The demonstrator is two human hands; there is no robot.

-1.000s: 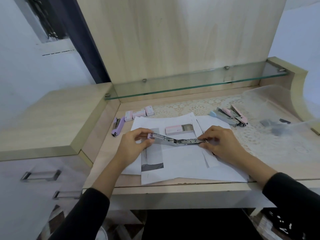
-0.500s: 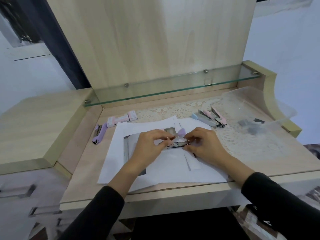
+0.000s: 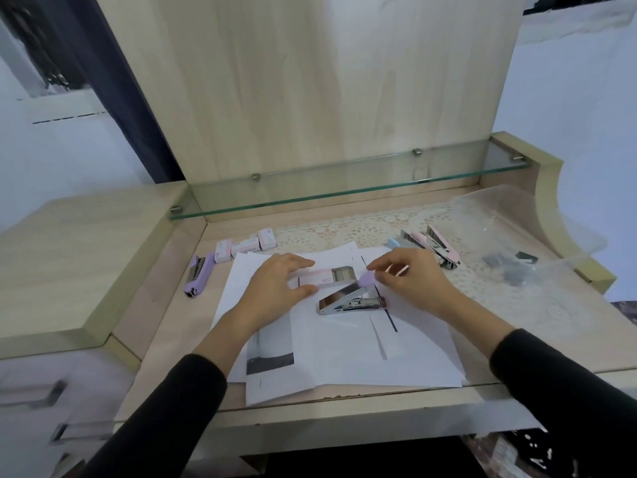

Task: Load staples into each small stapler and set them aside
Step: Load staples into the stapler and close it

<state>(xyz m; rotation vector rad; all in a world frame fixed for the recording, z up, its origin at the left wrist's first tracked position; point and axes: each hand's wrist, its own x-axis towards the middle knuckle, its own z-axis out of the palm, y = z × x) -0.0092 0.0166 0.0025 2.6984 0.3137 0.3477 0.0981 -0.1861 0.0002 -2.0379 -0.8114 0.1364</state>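
An open stapler [image 3: 350,300] lies on the white papers [image 3: 379,353], its metal base flat and its lilac-tipped top arm raised. My right hand [image 3: 417,282] has curled fingertips on that lilac tip. Just behind the stapler sits a pink staple box [image 3: 327,276], slid partly open. My left hand [image 3: 274,286] has its thumb and forefinger on either side of the box's left end. A closed lilac stapler [image 3: 199,274] lies apart at the left of the desk. Several pink and blue staplers [image 3: 431,244] lie in a heap at the back right.
Three small pink staple boxes [image 3: 245,244] stand at the back left by a lace mat [image 3: 362,229]. A clear plastic bag [image 3: 513,257] with dark items lies at the right. A glass shelf [image 3: 344,188] runs above the desk's back edge.
The stapler, held between both hands before, now lies on the paper with its top raised. My left hand has moved off it to the staple box. The camera has tilted.
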